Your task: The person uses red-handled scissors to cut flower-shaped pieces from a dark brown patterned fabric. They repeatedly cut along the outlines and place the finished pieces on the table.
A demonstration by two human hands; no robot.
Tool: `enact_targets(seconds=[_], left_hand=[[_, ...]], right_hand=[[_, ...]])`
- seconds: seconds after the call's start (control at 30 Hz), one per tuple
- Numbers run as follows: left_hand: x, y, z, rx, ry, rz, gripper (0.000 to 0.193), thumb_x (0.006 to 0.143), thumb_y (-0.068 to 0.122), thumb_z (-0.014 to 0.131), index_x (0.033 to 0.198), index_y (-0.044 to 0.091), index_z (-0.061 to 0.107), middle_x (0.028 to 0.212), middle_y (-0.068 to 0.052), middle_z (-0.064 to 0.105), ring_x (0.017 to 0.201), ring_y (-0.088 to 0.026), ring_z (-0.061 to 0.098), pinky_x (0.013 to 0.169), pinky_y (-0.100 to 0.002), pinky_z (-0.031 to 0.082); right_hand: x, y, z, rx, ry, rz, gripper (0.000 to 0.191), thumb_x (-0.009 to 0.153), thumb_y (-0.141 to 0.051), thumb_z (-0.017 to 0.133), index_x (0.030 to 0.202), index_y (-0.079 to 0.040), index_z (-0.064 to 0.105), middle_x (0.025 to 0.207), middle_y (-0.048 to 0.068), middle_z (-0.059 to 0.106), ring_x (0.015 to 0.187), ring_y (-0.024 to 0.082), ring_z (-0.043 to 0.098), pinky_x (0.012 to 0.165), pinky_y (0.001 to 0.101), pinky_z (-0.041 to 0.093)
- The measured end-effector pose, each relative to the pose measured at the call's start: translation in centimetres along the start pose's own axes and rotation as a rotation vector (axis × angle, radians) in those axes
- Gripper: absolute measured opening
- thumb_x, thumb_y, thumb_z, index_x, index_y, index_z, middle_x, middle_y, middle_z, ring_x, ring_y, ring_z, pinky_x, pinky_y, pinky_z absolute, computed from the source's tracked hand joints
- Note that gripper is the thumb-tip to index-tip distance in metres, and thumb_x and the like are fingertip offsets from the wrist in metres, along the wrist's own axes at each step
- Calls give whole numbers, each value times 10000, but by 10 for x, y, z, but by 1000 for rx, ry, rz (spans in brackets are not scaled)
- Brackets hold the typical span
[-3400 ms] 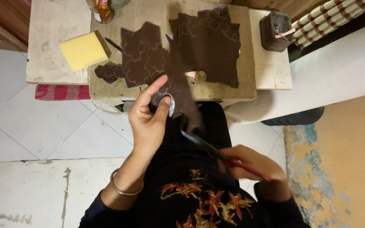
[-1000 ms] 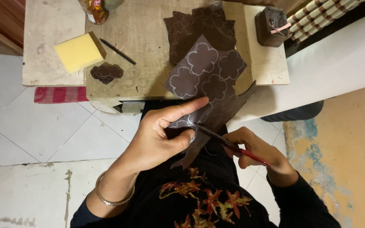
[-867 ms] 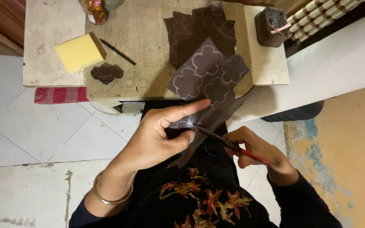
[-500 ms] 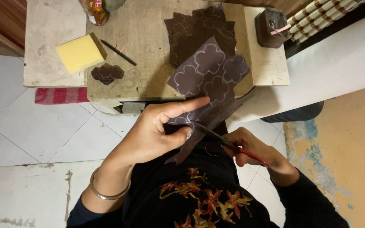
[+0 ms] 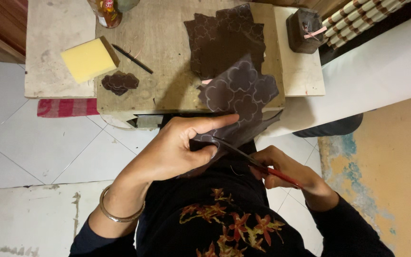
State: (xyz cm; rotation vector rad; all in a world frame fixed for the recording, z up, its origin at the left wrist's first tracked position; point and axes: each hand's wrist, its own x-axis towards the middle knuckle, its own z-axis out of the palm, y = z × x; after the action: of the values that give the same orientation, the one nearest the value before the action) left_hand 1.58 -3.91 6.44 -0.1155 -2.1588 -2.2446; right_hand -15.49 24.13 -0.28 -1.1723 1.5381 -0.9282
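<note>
Pinching the brown sheet [image 5: 241, 97] between thumb and forefinger, our left hand [image 5: 179, 150] holds it taut above our lap at the board's [image 5: 162, 43] near edge — so the scissors [image 5: 250, 162], gripped in our right hand [image 5: 281, 169], can follow a traced line. On the board we count one yellow sponge [image 5: 89, 59], one pen [image 5: 132, 51], one cut-out [image 5: 120, 82] and a pile of sheets [image 5: 222, 40].

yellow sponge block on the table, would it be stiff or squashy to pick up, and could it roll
The yellow rectangular sponge block looks like foam, so it is probably light and would likely give under a squeeze. Its flat faces and square edges suggest it would slide rather than roll when pushed. It lies flat on the worn wooden table, so tipping seems unlikely.
</note>
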Motion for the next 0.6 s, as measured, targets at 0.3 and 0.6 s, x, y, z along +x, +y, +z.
enact_targets(seconds=[0.3,0.6], left_hand=[[2,-4,-1,-86,15,34,615,867,-120,642,1457,33,552,1458,-65,643,813,30,587,696,-168,524],[4,-19,-5,-5,43,64,599,876,-60,684,1455,32,560,1451,-98,661,1254,-124,642,1071,-265,498]], right_hand=[[2,12,11,56,50,-9,862,668,-958,571,591,-103,495,480,-57,392,423,55,325,405,273,202],[8,-15,10,69,-2,-2,888,716,-978,488,665,-95,553,489,-62,425,408,61,390,382,273,241]])
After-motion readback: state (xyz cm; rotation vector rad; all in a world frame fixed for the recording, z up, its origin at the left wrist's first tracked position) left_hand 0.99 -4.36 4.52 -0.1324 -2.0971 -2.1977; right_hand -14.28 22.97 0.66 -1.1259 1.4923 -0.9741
